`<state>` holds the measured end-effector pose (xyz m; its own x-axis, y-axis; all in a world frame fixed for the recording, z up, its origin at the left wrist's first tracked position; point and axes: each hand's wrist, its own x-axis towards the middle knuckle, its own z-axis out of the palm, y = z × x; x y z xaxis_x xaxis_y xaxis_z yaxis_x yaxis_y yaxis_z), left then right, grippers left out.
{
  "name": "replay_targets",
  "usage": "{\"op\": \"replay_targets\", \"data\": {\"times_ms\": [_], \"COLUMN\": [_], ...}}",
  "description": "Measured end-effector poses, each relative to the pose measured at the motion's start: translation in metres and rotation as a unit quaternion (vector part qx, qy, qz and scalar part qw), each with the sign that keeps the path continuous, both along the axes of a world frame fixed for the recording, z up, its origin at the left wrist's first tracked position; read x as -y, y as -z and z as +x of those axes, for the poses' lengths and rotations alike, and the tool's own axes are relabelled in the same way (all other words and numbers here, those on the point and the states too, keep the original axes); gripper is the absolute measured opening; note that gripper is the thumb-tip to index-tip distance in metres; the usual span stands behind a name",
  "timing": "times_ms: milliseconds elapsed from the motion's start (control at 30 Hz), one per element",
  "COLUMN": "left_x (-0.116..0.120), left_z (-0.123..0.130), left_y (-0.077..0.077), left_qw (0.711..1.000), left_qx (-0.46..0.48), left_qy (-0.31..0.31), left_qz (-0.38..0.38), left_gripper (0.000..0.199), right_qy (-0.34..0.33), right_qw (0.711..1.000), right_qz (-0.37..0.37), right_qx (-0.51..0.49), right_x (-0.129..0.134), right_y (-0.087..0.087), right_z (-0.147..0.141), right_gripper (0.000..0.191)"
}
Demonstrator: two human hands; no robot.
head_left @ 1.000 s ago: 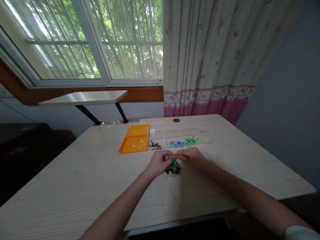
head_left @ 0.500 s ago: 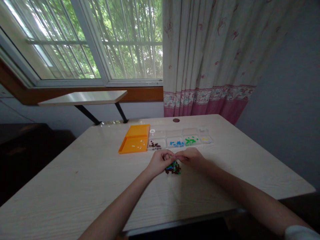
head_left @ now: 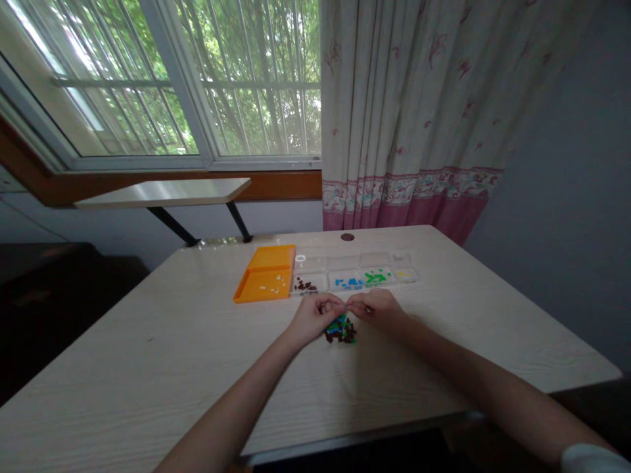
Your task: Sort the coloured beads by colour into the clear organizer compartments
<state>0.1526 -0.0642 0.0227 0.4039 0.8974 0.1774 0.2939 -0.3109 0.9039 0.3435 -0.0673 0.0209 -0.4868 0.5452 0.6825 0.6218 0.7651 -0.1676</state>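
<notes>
My left hand (head_left: 314, 316) and my right hand (head_left: 379, 309) meet fingertip to fingertip just above the table, both closed in a pinch. A tiny green piece (head_left: 346, 305) shows where the fingertips come together; its exact kind is too small to tell. Beneath my left fingers lies a cluster of small brown, green and blue plastic pieces (head_left: 340, 332), partly covered by the hand. Whether these are loose or joined I cannot tell. Just beyond the hands is a clear compartment box (head_left: 328, 270) with brown pieces (head_left: 305, 285), blue pieces (head_left: 349, 283), green pieces (head_left: 377, 276) and yellow pieces (head_left: 403, 274).
An open orange case (head_left: 270, 257) with several small white pieces (head_left: 279, 284) adjoins the box's left end. A raised shelf (head_left: 167, 191) on black legs stands at the table's back left. The pale wooden table (head_left: 197, 368) has a round brown spot (head_left: 348, 237) near its back edge.
A bit of green now shows between the fingertips. Both hands have shifted only slightly; the box and case are as before.
</notes>
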Motion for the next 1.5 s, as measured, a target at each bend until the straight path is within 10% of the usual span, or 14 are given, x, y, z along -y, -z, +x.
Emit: {"op": "replay_targets", "data": {"times_ms": [500, 1500], "left_x": [-0.005, -0.007], "left_z": [-0.026, -0.031], "left_y": [-0.008, -0.007], "left_qw": [0.910, 0.901], "left_qx": [-0.336, -0.368], "left_qy": [0.087, 0.031], "left_qz": [0.225, 0.227], "left_gripper": [0.040, 0.031], "right_qy": [0.059, 0.086], "right_qw": [0.985, 0.981], "right_qz": [0.043, 0.013], "right_qx": [-0.157, -0.172], "right_x": [-0.001, 0.002], "right_y": [-0.020, -0.023], "right_z": [0.015, 0.015], "right_gripper": [0.015, 0.019]}}
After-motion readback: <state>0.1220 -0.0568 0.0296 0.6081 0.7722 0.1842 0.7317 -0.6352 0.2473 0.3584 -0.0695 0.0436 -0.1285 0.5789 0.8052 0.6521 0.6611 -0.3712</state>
